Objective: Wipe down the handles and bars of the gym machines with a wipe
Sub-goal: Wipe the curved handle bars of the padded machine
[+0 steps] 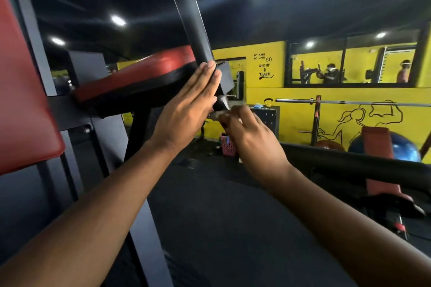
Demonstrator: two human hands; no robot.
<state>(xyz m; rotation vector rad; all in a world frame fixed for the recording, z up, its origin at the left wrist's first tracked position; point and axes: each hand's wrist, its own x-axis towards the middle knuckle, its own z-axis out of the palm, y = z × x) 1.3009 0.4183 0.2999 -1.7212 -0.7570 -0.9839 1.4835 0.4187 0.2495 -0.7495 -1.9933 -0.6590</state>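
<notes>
Mid-task, frame centre: left hand (pixel 186 109), fingers straight, steadies the black round bar (pixel 186 18); right hand (pixel 251 137) pinches a blurred pale wipe (pixel 224 114) at its lower end. Other machines likely remain.

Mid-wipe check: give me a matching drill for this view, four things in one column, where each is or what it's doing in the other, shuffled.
Things:
1 left hand
2 right hand
3 pink basket
4 blue ball

Places or states:
A on the floor by the yellow wall
B holding the wipe at the lower end of the black bar
C far right, beside a red bench
D fingers straight, flat against the black bar

Pairs: 1-D, 2-B, 3-A, 4-C
</notes>
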